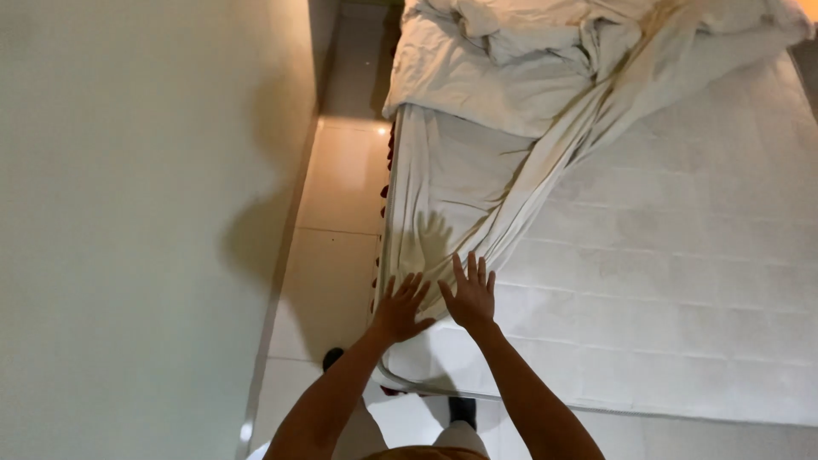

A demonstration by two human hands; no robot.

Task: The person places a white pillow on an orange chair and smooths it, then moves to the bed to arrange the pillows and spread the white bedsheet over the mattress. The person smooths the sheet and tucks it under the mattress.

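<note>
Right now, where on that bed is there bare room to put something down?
The bare quilted mattress, right of the right hand, is free. The crumpled bedding crowds the head end, and a loose white sheet trails down to the left hand at the corner. The tiled floor strip by the wall is narrow.

Pale wall [128,213], glossy tiled floor [332,247]

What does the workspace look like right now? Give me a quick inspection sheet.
Surface: bare quilted mattress, mostly uncovered.
Job's things: white sheet lying crumpled along the mattress's left edge.
Clutter: bunched bedding heaped at the far end.
Hands: left hand and right hand both open, fingers spread, over the sheet's near end; contact cannot be told.
Cables: nothing seen.
Surroundings: plain wall at left, tiled floor between wall and bed.
</note>
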